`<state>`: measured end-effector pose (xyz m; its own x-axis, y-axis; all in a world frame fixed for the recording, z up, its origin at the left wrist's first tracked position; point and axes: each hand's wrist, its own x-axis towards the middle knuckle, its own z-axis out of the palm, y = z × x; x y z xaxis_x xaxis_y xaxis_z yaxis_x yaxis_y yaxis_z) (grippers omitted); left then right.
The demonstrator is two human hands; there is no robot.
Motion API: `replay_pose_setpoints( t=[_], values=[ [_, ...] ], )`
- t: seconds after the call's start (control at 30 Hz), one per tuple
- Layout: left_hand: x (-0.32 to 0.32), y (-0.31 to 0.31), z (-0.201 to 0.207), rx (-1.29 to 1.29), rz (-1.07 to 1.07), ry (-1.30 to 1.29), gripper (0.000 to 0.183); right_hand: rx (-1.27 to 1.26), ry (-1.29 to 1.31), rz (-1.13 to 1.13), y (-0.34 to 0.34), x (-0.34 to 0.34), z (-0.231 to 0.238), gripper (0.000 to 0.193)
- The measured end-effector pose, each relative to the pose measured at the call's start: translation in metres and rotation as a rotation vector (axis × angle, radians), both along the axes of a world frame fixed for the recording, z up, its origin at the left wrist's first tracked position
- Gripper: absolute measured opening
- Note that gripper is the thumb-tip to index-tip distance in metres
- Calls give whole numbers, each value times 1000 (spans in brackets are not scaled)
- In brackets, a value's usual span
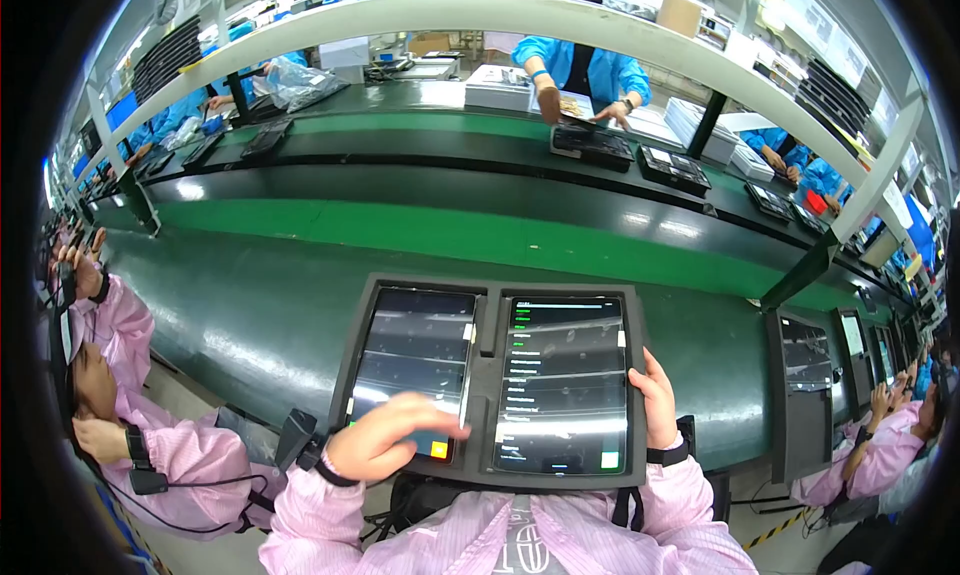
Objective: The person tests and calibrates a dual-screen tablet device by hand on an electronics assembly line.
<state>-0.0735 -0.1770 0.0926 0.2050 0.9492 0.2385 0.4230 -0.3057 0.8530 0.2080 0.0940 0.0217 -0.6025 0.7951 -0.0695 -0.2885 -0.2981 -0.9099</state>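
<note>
A black foam tray (487, 382) lies in front of me, its near edge close to my body. In its left slot sits a tablet (415, 350) with a dark, glossy screen and a small orange patch low down. The right slot holds a second tablet (565, 385), lit with lines of green and white text on black. My left hand (385, 437) hovers over the lower part of the left tablet, fingers stretched out and slightly blurred; whether they touch the screen I cannot tell. My right hand (655, 400) grips the tray's right side, thumb on the rim.
A green workbench (240, 295) runs across, with a conveyor line (400, 180) beyond it. To the right stands another black tray (795, 425) with a device. A white metal frame (450, 17) arches overhead. Co-workers in pink sit at both sides; others in blue work opposite.
</note>
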Motion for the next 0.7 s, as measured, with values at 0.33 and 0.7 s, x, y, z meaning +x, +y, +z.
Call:
replay_pose_setpoints(
  t=[0.33, 0.7],
  values=[
    [32, -75, -94, -357, -60, -619, 49, 82, 0, 178, -44, -178, 20, 69],
    [15, -119, -103, -267, 219, -728, 49, -466, 44, 659, -156, -387, 0, 93]
  ],
)
